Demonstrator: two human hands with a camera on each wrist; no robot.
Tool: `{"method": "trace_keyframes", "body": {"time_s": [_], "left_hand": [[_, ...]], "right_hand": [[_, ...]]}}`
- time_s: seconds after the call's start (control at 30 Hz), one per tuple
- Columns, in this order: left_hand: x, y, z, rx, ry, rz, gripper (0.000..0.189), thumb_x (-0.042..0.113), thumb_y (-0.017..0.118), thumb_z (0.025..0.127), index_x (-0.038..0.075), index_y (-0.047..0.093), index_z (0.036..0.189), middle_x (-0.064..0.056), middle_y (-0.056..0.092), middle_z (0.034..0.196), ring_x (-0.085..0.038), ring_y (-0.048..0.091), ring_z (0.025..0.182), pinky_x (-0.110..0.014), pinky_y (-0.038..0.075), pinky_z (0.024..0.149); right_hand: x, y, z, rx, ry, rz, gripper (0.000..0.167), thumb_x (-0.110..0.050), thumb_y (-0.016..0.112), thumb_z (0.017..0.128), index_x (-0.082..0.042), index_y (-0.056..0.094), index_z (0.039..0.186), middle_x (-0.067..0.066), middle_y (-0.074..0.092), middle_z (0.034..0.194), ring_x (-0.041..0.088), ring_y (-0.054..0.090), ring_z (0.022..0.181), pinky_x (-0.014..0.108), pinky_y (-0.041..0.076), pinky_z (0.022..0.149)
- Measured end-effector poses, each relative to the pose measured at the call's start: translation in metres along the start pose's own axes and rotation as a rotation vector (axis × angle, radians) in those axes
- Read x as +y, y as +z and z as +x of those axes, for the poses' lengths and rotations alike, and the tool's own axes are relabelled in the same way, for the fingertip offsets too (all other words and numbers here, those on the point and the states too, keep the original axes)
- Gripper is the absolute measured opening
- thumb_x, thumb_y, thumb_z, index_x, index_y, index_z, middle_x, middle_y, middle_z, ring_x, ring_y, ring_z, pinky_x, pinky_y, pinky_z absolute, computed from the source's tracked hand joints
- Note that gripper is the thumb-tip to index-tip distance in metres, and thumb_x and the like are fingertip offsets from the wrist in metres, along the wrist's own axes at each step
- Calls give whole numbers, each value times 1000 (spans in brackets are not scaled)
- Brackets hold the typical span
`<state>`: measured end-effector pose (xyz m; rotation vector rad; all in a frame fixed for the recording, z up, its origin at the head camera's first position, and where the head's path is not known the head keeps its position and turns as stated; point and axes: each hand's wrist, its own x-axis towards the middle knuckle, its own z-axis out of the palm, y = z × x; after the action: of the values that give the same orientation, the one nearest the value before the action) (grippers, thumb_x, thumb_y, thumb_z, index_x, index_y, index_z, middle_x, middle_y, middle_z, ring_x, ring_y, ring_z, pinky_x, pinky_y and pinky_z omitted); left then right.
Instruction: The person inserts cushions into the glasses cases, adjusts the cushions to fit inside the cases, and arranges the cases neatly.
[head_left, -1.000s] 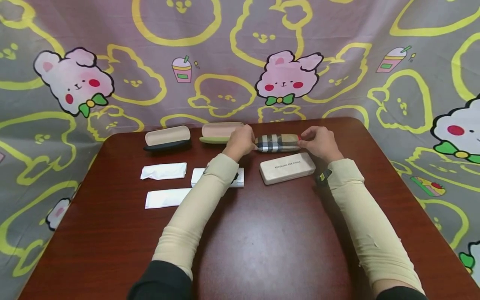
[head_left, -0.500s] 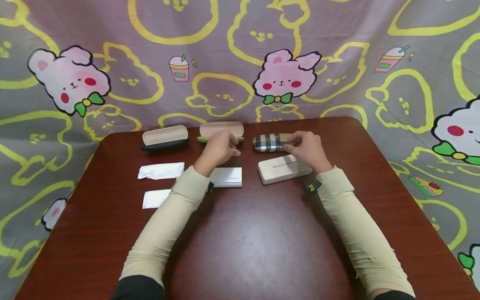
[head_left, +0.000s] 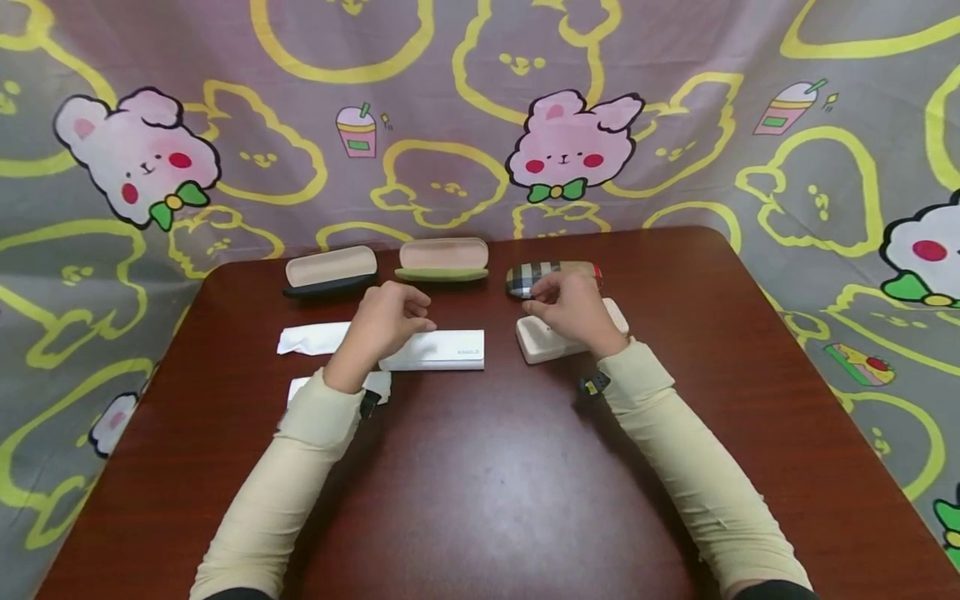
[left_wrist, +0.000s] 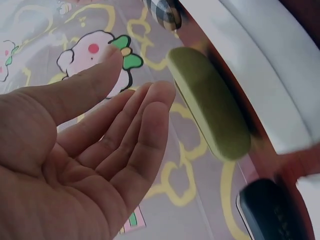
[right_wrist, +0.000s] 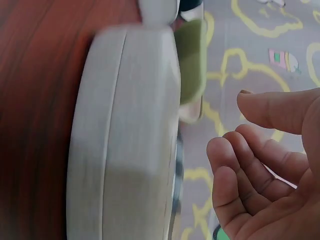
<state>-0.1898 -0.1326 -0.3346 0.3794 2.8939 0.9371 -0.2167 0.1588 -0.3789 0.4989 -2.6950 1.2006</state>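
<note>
My left hand [head_left: 384, 322] is over the near left end of a white flat glasses case [head_left: 450, 346], with nothing in it; its fingers are loosely bent and the thumb stands apart in the left wrist view. My right hand [head_left: 576, 310] hangs over a cream hard glasses case [head_left: 534, 343], hiding much of its lid and part of the plaid glasses case [head_left: 521, 282] behind. In the right wrist view its fingers [right_wrist: 225, 185] are loosely curled and empty, beside the cream case's wall.
Along the back edge stand a dark glasses case [head_left: 330, 271] and a green glasses case [head_left: 442, 260], both with lids up. Two white packets, a rear packet [head_left: 307, 337] and a partly covered front packet [head_left: 296, 385], lie at left. A printed curtain [head_left: 450, 100] hangs behind the table [head_left: 480, 500].
Both hands have let go of the plaid case and drawn back toward the person. The left hand moved well to the left, the right hand slightly left. The plaid case stays at the back.
</note>
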Motion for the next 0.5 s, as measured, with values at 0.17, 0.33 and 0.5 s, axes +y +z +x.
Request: {"method": "trace_keyframes", "body": {"time_s": [0.17, 0.33, 0.5], "left_hand": [[-14, -9, -14, 23, -7, -1, 34, 10, 80, 87, -4, 71, 116, -15, 74, 101, -28, 71, 92, -45, 54, 82], [-25, -14, -28, 26, -37, 6, 31, 9, 80, 87, -4, 72, 114, -14, 74, 98, -27, 71, 89, -44, 54, 78], [-39, -20, -43, 38, -67, -8, 30, 8, 80, 86, -5, 72, 113, -14, 74, 95, -26, 71, 86, -42, 55, 73]], "right_hand": [[-17, 20, 1, -20, -9, 44, 18, -17, 81, 85, -2, 75, 93, 2, 70, 79, 15, 65, 72, 33, 51, 68], [-32, 38, 3, -39, -35, 82, 16, -16, 80, 84, -3, 75, 92, 0, 70, 78, 14, 64, 71, 32, 51, 68], [-47, 57, 5, -65, -49, 104, 17, -17, 80, 85, -3, 76, 93, -1, 70, 78, 12, 64, 71, 30, 51, 67]]}}
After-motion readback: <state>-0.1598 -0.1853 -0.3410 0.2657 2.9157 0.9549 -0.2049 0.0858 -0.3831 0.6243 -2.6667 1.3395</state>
